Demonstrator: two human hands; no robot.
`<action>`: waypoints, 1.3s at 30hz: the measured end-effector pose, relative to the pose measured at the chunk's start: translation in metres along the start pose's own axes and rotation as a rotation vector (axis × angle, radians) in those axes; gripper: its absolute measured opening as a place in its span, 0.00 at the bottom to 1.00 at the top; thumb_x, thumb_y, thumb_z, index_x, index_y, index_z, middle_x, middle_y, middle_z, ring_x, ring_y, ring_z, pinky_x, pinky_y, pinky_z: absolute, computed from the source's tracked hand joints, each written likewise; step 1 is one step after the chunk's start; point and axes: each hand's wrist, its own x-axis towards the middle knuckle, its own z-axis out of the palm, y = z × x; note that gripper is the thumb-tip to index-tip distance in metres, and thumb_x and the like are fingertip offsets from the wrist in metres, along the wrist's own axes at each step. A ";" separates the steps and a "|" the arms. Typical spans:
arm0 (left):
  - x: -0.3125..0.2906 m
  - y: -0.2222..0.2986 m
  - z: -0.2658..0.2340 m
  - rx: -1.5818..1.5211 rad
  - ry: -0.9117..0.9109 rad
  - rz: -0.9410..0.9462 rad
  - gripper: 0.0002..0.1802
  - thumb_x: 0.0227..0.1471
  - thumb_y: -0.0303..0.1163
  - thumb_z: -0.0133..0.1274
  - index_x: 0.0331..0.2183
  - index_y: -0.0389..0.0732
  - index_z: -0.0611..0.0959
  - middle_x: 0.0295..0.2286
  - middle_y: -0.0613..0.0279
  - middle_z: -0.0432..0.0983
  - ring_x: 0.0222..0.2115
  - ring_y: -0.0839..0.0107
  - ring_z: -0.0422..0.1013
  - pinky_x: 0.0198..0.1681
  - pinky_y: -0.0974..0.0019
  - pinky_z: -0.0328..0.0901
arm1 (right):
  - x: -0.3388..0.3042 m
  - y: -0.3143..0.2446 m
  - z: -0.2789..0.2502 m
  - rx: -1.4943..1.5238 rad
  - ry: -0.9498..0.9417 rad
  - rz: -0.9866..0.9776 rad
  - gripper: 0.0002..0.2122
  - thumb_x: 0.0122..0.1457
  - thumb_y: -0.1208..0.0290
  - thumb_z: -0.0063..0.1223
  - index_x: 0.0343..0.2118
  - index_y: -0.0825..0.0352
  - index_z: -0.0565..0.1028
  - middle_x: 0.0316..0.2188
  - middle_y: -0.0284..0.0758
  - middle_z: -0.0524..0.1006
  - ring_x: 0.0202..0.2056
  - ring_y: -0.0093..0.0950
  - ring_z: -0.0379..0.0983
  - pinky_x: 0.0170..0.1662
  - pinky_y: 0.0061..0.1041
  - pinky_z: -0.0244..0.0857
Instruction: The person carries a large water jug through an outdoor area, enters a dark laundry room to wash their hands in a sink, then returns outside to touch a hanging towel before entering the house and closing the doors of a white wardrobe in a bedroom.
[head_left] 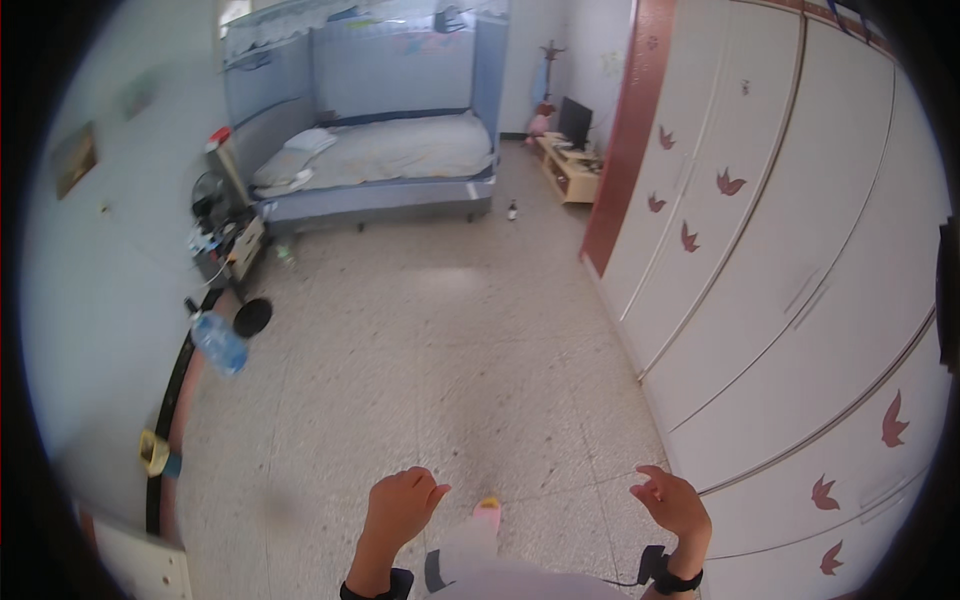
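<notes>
My left hand (402, 505) is raised at the lower middle, loosely closed with the thumb out to the side. Nothing shows in it. To the right, my right hand (676, 507) hangs in the air with its fingers bent but apart, holding nothing. It is nearest to the white wardrobe (740, 440) and does not touch it. Both wrists wear black bands. Between the hands, one foot in a pink slipper (487, 512) steps on the speckled floor (450, 380).
A bed (400, 150) with a blue canopy stands ahead. Along the left wall are a fan (209, 195), a large blue water bottle (219, 342) and a yellow item (154, 453). A dark bottle (512, 210) stands near a low TV stand (567, 172).
</notes>
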 end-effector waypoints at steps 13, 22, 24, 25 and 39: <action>0.327 0.025 0.125 -0.164 -0.169 0.463 0.14 0.49 0.41 0.52 0.20 0.41 0.74 0.21 0.61 0.69 0.21 0.62 0.69 0.22 0.63 0.63 | 0.156 0.126 -0.047 -0.092 0.024 0.563 0.21 0.50 0.55 0.53 0.44 0.62 0.72 0.27 0.40 0.77 0.33 0.38 0.74 0.37 0.34 0.66; 0.473 0.012 0.171 -0.035 -0.152 0.101 0.09 0.44 0.34 0.56 0.23 0.39 0.75 0.24 0.59 0.72 0.24 0.59 0.70 0.25 0.63 0.64 | 0.434 0.236 -0.123 -0.142 0.193 0.080 0.19 0.54 0.56 0.49 0.41 0.68 0.73 0.36 0.44 0.75 0.41 0.42 0.70 0.44 0.35 0.63; 0.488 0.000 0.175 -0.112 -0.049 0.048 0.08 0.43 0.33 0.56 0.23 0.39 0.76 0.24 0.58 0.72 0.25 0.59 0.71 0.26 0.62 0.64 | 0.512 0.240 -0.155 -0.058 0.270 -0.004 0.17 0.54 0.59 0.49 0.41 0.68 0.73 0.38 0.43 0.75 0.41 0.40 0.70 0.45 0.33 0.63; 0.496 -0.005 0.178 -0.078 -0.019 0.012 0.08 0.43 0.33 0.57 0.23 0.40 0.76 0.24 0.59 0.73 0.24 0.59 0.70 0.25 0.62 0.64 | 0.544 0.237 -0.174 0.032 0.303 0.039 0.17 0.55 0.61 0.50 0.41 0.68 0.73 0.36 0.42 0.76 0.39 0.37 0.71 0.44 0.31 0.64; 0.728 -0.095 0.234 -0.075 -0.057 -0.014 0.05 0.46 0.31 0.54 0.24 0.40 0.76 0.25 0.59 0.74 0.25 0.59 0.71 0.27 0.62 0.65 | 0.833 0.342 -0.317 0.378 0.854 0.347 0.23 0.53 0.62 0.51 0.51 0.65 0.64 0.43 0.34 0.70 0.44 0.24 0.66 0.41 0.25 0.62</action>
